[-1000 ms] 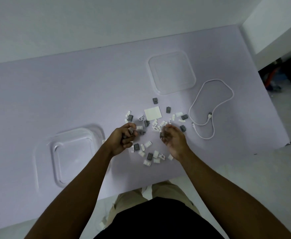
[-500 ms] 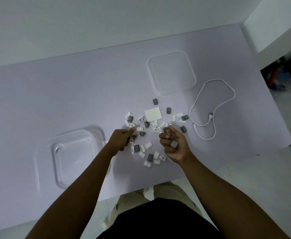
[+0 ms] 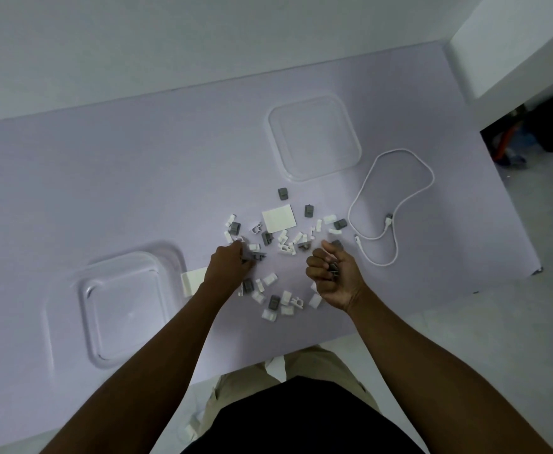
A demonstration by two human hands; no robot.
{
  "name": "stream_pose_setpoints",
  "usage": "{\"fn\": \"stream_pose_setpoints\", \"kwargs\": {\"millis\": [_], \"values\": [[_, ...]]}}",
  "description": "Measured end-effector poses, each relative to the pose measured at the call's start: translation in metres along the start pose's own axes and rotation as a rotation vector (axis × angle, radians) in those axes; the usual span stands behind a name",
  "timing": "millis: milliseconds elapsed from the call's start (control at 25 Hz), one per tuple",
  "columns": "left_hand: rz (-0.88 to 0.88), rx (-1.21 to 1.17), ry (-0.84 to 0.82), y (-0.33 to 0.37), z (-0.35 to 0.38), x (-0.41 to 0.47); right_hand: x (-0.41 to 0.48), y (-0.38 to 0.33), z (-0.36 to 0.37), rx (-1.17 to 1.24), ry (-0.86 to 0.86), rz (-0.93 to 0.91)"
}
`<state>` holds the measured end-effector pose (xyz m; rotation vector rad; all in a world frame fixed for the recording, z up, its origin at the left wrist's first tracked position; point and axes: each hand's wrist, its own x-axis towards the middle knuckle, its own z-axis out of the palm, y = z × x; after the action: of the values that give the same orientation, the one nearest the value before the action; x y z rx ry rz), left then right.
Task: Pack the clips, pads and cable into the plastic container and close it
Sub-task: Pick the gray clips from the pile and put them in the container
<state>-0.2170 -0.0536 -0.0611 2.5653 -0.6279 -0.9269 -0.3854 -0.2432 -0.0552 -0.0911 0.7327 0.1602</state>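
Both hands work over a scatter of small grey and white cable clips [image 3: 278, 244] on a pale lilac table [image 3: 105, 191]. Palm down, the left hand [image 3: 227, 268] has its fingertips closed on grey clips at the near-left edge of the scatter. Turned palm up beside the scatter's right edge, the right hand [image 3: 332, 275] has its fingers curled loosely around a few grey clips. A white square pad [image 3: 278, 218] lies in the far part of the scatter; another white pad [image 3: 190, 281] sits left of it, against the clear plastic container [image 3: 118, 303]. The container's clear lid [image 3: 314, 137] lies beyond the scatter, and a looped white cable [image 3: 390, 204] to its right. Plain white wall [image 3: 170, 37] runs behind the table, with pale floor [image 3: 514, 322] at the right.
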Motion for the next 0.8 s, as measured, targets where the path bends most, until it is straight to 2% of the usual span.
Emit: {"fn": "stream_pose_setpoints", "kwargs": {"millis": [160, 240, 320, 400, 480, 800], "values": [[-0.034, -0.041, -0.006, 0.001, -0.002, 0.002, 0.003, -0.007, 0.001, -0.263, 0.399, -0.276], [-0.070, -0.105, 0.000, -0.001, -0.002, 0.003, 0.012, -0.007, -0.006, -0.590, 0.584, -0.446], [-0.057, -0.124, 0.007, 0.000, -0.002, 0.002, 0.021, -0.006, -0.014, -1.055, 0.680, -0.633], [-0.025, -0.107, 0.007, 0.001, -0.002, 0.001, 0.026, -0.005, -0.019, -1.395, 0.619, -0.766], [0.003, -0.095, -0.012, 0.003, -0.002, 0.000, 0.031, -0.004, -0.021, -1.579, 0.555, -0.827], [0.007, -0.150, -0.121, 0.014, -0.005, -0.001, 0.042, -0.009, -0.014, -1.790, 0.493, -0.792]]}}
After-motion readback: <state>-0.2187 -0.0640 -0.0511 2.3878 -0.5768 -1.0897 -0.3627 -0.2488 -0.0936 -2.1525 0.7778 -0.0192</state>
